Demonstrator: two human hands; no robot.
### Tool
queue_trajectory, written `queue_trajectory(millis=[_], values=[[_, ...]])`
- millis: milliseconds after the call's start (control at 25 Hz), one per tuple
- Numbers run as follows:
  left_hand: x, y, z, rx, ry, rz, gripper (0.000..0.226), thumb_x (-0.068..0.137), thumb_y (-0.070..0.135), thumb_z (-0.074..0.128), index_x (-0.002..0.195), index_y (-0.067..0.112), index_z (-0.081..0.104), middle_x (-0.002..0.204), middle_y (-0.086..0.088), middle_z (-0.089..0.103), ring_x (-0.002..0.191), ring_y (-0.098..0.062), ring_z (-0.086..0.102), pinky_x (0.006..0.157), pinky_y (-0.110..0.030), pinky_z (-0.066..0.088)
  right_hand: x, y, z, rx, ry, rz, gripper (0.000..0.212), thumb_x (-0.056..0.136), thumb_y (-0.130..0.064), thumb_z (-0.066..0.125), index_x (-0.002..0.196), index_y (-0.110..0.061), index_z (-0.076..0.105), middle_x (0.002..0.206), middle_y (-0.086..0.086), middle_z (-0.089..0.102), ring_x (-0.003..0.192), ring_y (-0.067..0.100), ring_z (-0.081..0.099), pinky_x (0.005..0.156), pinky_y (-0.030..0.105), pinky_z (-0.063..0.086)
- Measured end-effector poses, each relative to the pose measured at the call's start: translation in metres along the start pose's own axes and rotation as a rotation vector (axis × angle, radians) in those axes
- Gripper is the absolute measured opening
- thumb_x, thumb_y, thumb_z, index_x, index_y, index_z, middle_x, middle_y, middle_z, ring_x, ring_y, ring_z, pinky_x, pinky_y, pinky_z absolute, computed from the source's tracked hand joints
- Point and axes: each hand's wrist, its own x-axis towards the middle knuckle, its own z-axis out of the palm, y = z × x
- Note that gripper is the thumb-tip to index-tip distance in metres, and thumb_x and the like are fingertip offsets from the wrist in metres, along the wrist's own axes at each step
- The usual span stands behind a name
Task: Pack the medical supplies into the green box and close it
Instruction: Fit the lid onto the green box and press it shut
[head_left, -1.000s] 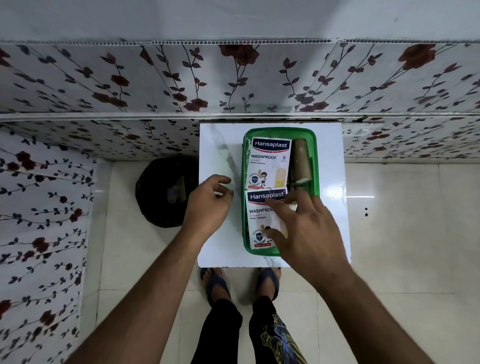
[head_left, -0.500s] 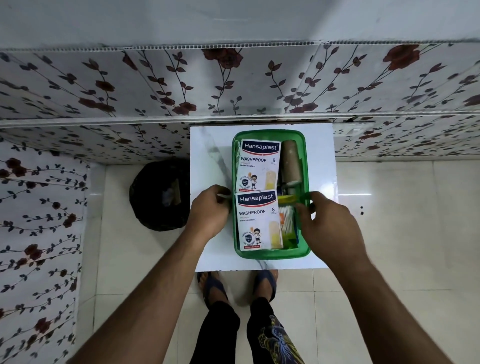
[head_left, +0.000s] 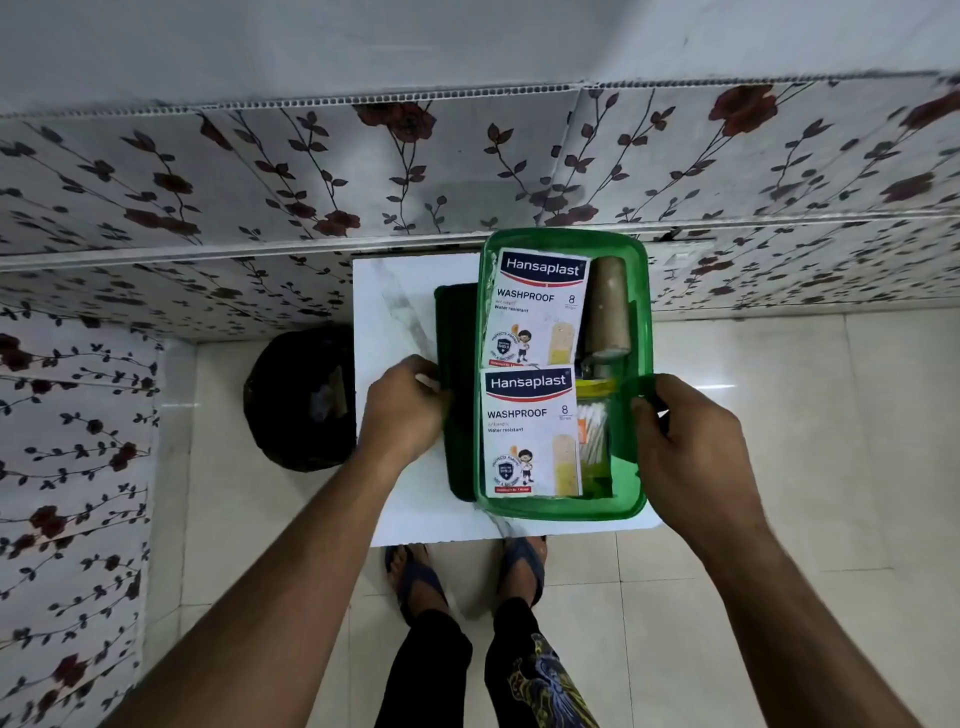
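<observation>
The green box (head_left: 636, 312) is held just above the white table (head_left: 400, 312), open at the top. Inside lie two Hansaplast plaster packs (head_left: 537, 306) (head_left: 527, 431), a brown bandage roll (head_left: 608, 312) and cotton swabs (head_left: 592, 431) in a clear case. My right hand (head_left: 691, 452) grips the box's right rim. A darker green flat piece, apparently the lid (head_left: 457, 332), sticks out from under the box's left side. My left hand (head_left: 408, 413) is closed on the left edge of that piece.
A black bin (head_left: 306, 400) stands on the tiled floor left of the table. Flower-patterned wall panels (head_left: 311, 176) run behind the table and along the left. My feet in sandals (head_left: 415, 577) are just below the table's front edge.
My right hand left the lower plaster pack and took the box's right rim. The box has come up and to the right, uncovering the dark green piece, which my left hand now grips.
</observation>
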Motion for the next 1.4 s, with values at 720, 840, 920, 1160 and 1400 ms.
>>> queue_trajectory(millis=[720,840,920,1160,1400], values=[[-0.090,0.090,0.038,0.614,0.266,0.334,0.073,0.080,0.039,0.067,0.139,0.003,0.042,0.119,-0.015,0.045,0.050,-0.017,0.056,0.043,-0.022,0.043,-0.012,0.018,0.040,0.505,-0.119,0.273,0.029,0.100,-0.029,0.042,0.103,-0.023,0.070,0.090,-0.002,0.073,0.065,0.015,0.067,0.060,0.031,0.054],[-0.088,0.087,0.053,0.549,0.296,0.390,0.064,0.083,0.038,0.065,0.135,0.004,0.048,0.119,-0.015,0.046,0.052,-0.014,0.049,0.045,-0.021,0.044,-0.013,0.025,0.034,0.527,-0.101,0.292,0.027,0.100,-0.022,0.043,0.103,-0.023,0.070,0.090,-0.002,0.073,0.068,0.015,0.068,0.061,0.031,0.052],[-0.084,0.078,0.038,0.412,0.344,0.464,0.053,0.088,0.040,0.059,0.132,0.011,0.051,0.121,-0.012,0.045,0.064,-0.014,0.051,0.053,-0.022,0.045,-0.009,0.023,0.035,0.544,-0.083,0.299,0.024,0.098,-0.020,0.047,0.106,-0.021,0.070,0.093,-0.003,0.073,0.074,0.014,0.069,0.067,0.034,0.054],[-0.044,0.013,-0.011,-0.006,0.149,0.065,0.069,0.094,0.050,0.047,0.153,0.028,0.019,0.156,-0.006,0.030,0.137,-0.025,0.039,0.103,-0.039,0.037,0.001,-0.009,0.045,0.598,-0.261,0.232,0.045,0.088,-0.044,0.063,0.129,-0.027,0.054,0.116,-0.017,0.061,0.104,0.003,0.061,0.074,0.016,0.048],[-0.058,0.020,0.008,-0.255,-0.036,0.113,0.053,0.097,0.039,0.048,0.145,0.032,0.026,0.126,0.013,0.055,0.100,-0.005,0.060,0.065,-0.006,0.044,0.007,-0.009,0.048,0.648,-0.219,0.290,0.033,0.096,-0.032,0.055,0.128,-0.025,0.059,0.121,-0.009,0.066,0.099,0.009,0.067,0.083,0.033,0.057]])
